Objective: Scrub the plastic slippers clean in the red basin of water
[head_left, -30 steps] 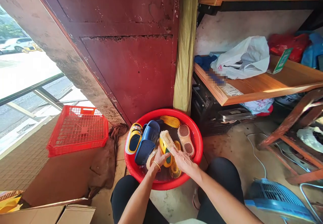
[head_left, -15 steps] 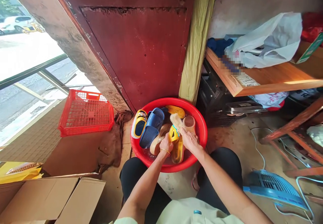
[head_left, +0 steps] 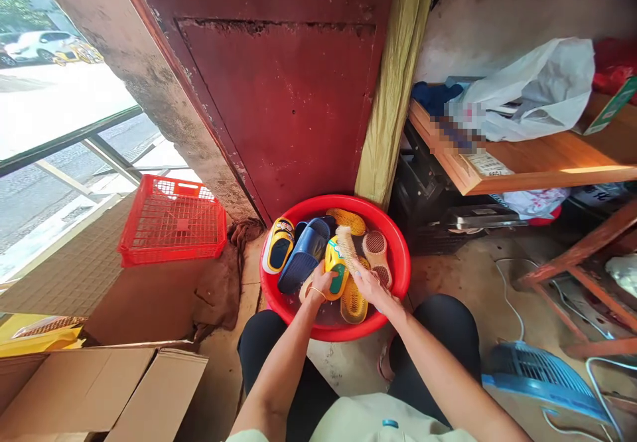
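A red plastic basin [head_left: 402, 263] holds slippers [head_left: 304, 256] in shallow water [head_left: 323, 314]. The left hand [head_left: 318, 288] curls around a yellow slipper [head_left: 336, 269]; the right hand [head_left: 371, 289] closes on a scrub brush [head_left: 347, 248].

scrubbing brush [head_left: 347, 249]: rear end hidden under right hand [head_left: 372, 289]. left hand [head_left: 317, 288]: whatever it grips hidden. slippers [head_left: 377, 256] in red basin [head_left: 399, 276]: lower ones partly covered, soles unseen. shelf-edge patch [head_left: 455, 130]: pixelated, unreadable. white label [head_left: 488, 163]: print too small to read. green card [head_left: 613, 103]: cut off by right edge. cardboard box [head_left: 99, 395]: cut off by lower edge.
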A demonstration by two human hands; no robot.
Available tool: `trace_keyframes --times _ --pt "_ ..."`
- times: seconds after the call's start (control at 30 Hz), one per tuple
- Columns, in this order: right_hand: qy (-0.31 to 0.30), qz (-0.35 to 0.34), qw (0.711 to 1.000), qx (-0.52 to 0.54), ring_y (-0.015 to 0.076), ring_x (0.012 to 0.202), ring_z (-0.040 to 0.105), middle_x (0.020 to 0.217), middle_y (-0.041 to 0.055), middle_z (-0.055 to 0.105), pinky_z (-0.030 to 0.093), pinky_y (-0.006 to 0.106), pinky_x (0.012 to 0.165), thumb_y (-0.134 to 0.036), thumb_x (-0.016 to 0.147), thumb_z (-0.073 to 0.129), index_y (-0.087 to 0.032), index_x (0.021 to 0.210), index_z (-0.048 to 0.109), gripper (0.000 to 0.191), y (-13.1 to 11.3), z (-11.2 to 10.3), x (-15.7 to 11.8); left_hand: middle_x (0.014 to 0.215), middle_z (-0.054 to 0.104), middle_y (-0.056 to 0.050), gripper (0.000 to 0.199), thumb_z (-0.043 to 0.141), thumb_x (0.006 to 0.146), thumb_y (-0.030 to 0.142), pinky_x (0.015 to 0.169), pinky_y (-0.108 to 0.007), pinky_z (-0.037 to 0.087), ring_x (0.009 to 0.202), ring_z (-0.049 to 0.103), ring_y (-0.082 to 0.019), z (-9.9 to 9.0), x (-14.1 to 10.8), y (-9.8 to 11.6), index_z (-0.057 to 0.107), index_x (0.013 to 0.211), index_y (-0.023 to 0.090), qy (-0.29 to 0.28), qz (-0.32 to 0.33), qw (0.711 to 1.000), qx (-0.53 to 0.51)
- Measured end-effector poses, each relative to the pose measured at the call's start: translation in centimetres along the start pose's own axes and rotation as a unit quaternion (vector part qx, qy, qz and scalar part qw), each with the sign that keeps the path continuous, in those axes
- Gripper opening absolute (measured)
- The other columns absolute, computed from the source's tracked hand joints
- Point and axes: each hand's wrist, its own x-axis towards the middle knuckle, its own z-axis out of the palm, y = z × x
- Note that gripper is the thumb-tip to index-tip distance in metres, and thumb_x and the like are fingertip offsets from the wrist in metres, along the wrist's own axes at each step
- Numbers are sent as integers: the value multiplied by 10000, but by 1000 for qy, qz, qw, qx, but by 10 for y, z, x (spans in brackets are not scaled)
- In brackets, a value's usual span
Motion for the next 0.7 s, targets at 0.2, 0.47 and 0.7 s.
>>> trace_keyframes --times 0.2,0.47,0.7 --pt "-43 35 998 1 222 1128 680 1335 120 658 542 331 961 -219 920 432 -201 1515 437 595 13 -4 -50 848 746 -57 447 722 643 181 694 -338 573 715 698 -215 -2 1 13 674 1086 162 -28 -119 965 -231" --pt "4 57 998 14 218 1200 640 1380 75 632 503 322 1023 -271 942 459 -241 1515 435 575 5 -22 -30 794 751 -124 381 747 767 296 637 -321 579 621 705 -214 -3 0 20 692 1080 86 -64 -167 948 -265" --pt "12 92 995 -47 243 995 720 1103 138 756 548 341 924 -217 951 410 -146 1538 395 591 -21 -19 10 805 752 -126 358 687 841 346 659 -323 593 629 716 -210 -10 -2 25 683 1074 75 -60 -190 932 -303"
